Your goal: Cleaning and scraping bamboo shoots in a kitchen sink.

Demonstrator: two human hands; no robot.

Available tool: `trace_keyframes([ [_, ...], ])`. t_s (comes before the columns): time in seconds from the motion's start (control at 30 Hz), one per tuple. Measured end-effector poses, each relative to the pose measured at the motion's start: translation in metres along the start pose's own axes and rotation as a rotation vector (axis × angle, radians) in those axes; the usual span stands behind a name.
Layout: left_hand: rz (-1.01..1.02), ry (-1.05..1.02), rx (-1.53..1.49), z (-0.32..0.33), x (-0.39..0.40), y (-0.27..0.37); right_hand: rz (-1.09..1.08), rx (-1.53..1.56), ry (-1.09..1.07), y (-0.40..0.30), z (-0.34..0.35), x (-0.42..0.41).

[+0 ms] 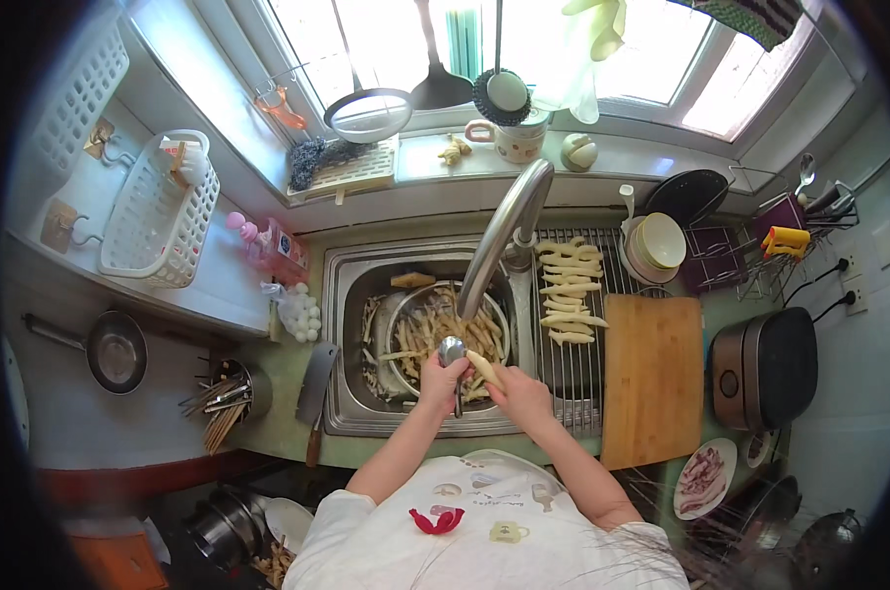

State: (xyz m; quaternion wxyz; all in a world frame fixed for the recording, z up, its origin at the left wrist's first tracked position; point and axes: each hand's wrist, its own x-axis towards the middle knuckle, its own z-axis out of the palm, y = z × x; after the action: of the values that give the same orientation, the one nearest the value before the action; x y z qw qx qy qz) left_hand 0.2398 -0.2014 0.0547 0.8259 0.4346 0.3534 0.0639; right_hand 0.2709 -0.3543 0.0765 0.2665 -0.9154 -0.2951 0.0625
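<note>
My left hand [441, 380] grips a metal spoon [451, 349], its shiny bowl up and its handle running down past my fingers. A pale, peeled root [483, 369] is in my right hand [524, 398], its far end close to the spoon and my left fingertips. Both hands are over the near side of a metal bowl [391, 332] in the steel sink. Many long, brownish unpeeled roots [430, 324] fill this bowl. Scraps of peel [373, 369] lie around it on the sink floor. Pale peeled roots [571, 287] lie in a row on the drying rack to the right.
The curved faucet [500, 236] arches over the bowl. A cleaver [318, 380] lies on the counter left of the sink [341, 424]. To the right are a wooden cutting board [653, 383], stacked bowls [662, 242] and a dark appliance [765, 369]. Utensils hang by the window.
</note>
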Motion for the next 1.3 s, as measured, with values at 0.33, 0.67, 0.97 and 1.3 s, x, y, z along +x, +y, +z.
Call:
trace_keyframes([
  [0.33,-0.026,-0.007,-0.028,-0.002,-0.004,0.007,0.001,-0.057,0.003,-0.008,0.000,0.002],
  [0.67,0.047,-0.006,-0.026,-0.004,0.006,0.004,0.026,0.515,-0.130,0.009,0.015,0.011],
  [0.97,0.322,-0.202,1.024,-0.019,0.056,0.005,0.478,1.307,-0.573,0.020,0.017,0.025],
  [1.3,1.120,-0.883,1.090,0.063,0.152,0.035,0.683,1.330,-0.485,0.032,0.035,0.033],
])
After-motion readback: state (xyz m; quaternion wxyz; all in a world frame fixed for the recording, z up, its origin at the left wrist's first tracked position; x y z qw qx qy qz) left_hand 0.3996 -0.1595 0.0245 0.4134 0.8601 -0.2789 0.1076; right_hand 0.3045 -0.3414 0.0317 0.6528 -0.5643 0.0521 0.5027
